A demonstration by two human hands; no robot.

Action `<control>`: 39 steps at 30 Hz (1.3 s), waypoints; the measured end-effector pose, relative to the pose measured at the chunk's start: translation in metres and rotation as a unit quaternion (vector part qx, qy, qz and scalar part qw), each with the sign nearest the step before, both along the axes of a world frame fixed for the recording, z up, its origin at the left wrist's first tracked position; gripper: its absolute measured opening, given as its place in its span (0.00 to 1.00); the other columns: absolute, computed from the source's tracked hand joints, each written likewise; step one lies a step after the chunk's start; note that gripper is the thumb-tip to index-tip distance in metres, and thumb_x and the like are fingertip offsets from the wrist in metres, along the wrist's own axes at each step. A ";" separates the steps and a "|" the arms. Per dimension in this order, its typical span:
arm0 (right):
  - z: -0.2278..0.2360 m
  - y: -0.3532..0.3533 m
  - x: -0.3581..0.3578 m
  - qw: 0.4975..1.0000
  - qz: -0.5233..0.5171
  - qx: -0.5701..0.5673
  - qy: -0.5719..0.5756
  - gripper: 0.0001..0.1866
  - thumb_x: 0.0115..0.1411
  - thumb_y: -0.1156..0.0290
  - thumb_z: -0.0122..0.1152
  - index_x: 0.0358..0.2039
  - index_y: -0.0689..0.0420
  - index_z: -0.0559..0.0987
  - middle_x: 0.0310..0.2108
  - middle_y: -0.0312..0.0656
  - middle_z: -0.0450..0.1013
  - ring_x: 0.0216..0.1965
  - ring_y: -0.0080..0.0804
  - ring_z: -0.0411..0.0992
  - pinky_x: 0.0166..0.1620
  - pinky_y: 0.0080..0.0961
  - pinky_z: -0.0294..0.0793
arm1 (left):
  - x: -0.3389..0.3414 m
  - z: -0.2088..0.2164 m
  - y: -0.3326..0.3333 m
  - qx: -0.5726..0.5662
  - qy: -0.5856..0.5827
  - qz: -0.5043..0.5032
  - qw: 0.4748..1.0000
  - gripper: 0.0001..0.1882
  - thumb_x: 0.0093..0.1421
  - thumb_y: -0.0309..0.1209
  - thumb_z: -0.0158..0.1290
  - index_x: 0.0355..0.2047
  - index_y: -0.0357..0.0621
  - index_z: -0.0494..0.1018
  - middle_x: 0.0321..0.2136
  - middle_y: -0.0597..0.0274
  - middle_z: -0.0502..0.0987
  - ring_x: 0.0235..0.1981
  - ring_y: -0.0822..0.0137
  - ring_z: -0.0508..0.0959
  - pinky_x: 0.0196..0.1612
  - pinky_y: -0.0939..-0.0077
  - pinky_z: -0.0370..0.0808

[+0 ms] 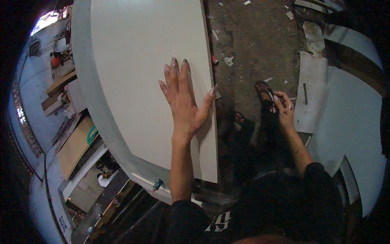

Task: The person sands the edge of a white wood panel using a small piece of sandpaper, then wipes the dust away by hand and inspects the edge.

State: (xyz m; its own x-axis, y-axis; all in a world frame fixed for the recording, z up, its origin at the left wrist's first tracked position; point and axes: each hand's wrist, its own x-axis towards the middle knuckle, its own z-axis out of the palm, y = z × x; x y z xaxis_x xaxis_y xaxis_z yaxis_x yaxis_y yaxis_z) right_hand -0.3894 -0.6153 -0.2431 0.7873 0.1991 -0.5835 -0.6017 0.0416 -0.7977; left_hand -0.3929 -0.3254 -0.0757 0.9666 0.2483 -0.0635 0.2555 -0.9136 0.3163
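My left grip (pixel 185 110) is spread flat on a pale panel (pixel 138 81) lying on the grey bench (pixel 83 53). My right grip (pixel 285 107) curls beyond its right edge; whether pinching anything, I cannot tell. White printing (pixel 219 221) marks my black shirt (pixel 280 199).

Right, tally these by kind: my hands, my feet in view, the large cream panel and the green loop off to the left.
Hands: 2 (left hand, right hand)
Feet: 2 (nearer foot, farther foot)
Large cream panel: 1
Green loop: 1
Total: 6
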 end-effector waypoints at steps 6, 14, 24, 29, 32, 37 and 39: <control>0.004 0.004 0.002 1.000 0.027 0.010 0.008 0.09 0.65 0.71 0.53 0.43 0.61 0.74 0.32 0.34 0.71 0.25 0.17 0.66 0.29 0.16 0.65 | 0.036 -0.006 0.009 0.020 -0.055 0.022 0.998 0.43 0.53 0.48 0.56 0.64 0.42 0.55 0.65 0.46 0.52 0.68 0.47 0.47 0.65 0.41 0.37; -0.014 -0.003 -0.002 0.997 0.033 -0.018 -0.062 0.10 0.65 0.72 0.53 0.45 0.58 0.75 0.32 0.32 0.71 0.26 0.15 0.66 0.28 0.16 0.68 | 0.039 -0.010 0.014 0.030 -0.033 0.018 0.999 0.44 0.54 0.50 0.55 0.65 0.43 0.52 0.66 0.46 0.50 0.68 0.47 0.45 0.65 0.39 0.35; -0.004 0.007 -0.001 1.000 0.021 0.014 -0.005 0.09 0.65 0.72 0.54 0.44 0.57 0.75 0.31 0.33 0.71 0.23 0.16 0.65 0.25 0.16 0.66 | 0.009 0.004 -0.027 0.057 0.036 -0.032 0.997 0.45 0.57 0.53 0.52 0.65 0.35 0.51 0.68 0.46 0.46 0.69 0.47 0.41 0.66 0.39 0.35; 0.000 -0.001 0.003 1.000 0.009 0.011 -0.002 0.09 0.65 0.71 0.54 0.44 0.59 0.75 0.31 0.33 0.71 0.26 0.15 0.66 0.27 0.15 0.66 | -0.031 0.012 -0.047 -0.028 0.085 -0.258 0.962 0.31 0.57 0.48 0.55 0.55 0.40 0.68 0.59 0.54 0.66 0.66 0.57 0.57 0.67 0.43 0.42; 0.000 -0.002 0.005 0.997 0.012 -0.028 -0.074 0.09 0.65 0.72 0.53 0.43 0.59 0.75 0.32 0.32 0.72 0.28 0.15 0.66 0.29 0.15 0.67 | -0.050 0.025 -0.044 -0.086 0.011 -0.271 0.959 0.23 0.56 0.38 0.58 0.50 0.40 0.72 0.53 0.54 0.72 0.61 0.57 0.66 0.66 0.45 0.48; 0.006 -0.003 0.004 1.000 0.021 -0.019 -0.007 0.08 0.65 0.71 0.53 0.43 0.58 0.75 0.31 0.32 0.71 0.32 0.16 0.67 0.35 0.16 0.68 | -0.025 0.003 -0.016 -0.016 -0.127 -0.012 0.992 0.35 0.50 0.35 0.62 0.57 0.36 0.64 0.57 0.47 0.67 0.60 0.48 0.64 0.64 0.52 0.56; -0.009 -0.005 -0.003 0.998 0.037 -0.019 -0.042 0.08 0.65 0.71 0.53 0.43 0.58 0.75 0.32 0.32 0.71 0.31 0.15 0.66 0.32 0.15 0.68 | -0.005 0.001 -0.012 -0.020 -0.139 0.039 0.989 0.40 0.48 0.36 0.64 0.59 0.35 0.61 0.58 0.46 0.65 0.60 0.48 0.64 0.63 0.55 0.60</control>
State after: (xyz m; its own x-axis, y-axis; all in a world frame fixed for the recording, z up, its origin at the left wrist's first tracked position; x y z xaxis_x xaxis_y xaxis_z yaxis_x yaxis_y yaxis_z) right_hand -0.3924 -0.6204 -0.2520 0.8182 0.2372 -0.5237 -0.5321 -0.0322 -0.8460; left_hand -0.3977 -0.3373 -0.0747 0.9262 0.3250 0.1911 0.2220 -0.8798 0.4203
